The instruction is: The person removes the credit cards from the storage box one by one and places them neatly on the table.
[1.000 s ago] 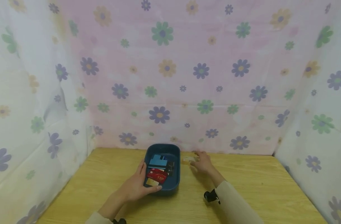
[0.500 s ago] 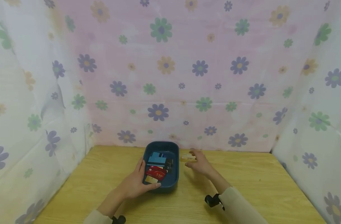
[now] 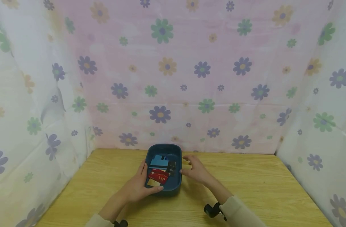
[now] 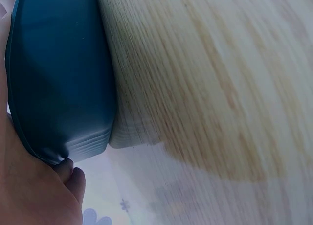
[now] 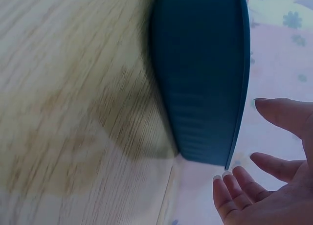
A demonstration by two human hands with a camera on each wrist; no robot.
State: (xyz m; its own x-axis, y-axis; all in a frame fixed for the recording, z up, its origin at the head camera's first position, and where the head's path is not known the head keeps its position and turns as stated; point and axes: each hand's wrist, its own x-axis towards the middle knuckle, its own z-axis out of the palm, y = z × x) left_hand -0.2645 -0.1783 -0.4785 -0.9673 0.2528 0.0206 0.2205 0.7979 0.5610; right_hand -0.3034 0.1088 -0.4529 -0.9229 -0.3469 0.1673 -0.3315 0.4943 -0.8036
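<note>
A dark blue plastic box (image 3: 175, 189) stands on the wooden table, in the middle of the head view. Inside it lie light blue cards (image 3: 159, 162), a black card (image 3: 171, 168), a red VIP card (image 3: 159, 176) and a gold card (image 3: 153, 183). My left hand (image 3: 136, 187) holds the box at its near left corner, thumb over the rim; the left wrist view shows fingertips (image 4: 73, 176) against its wall. My right hand (image 3: 196, 170) is beside the box's right wall, fingers spread and bent. In the right wrist view, nothing shows between its thumb and fingers (image 5: 247, 186).
The wooden table (image 3: 246, 189) extends to both sides of the box. Flowered cloth (image 3: 184, 78) hangs behind the table's far edge and along both sides. A small black camera (image 3: 212, 209) is strapped to my right wrist.
My right hand has moved left to the box's side. The pale card seen under its fingers earlier is out of sight now. My left hand keeps its hold on the box.
</note>
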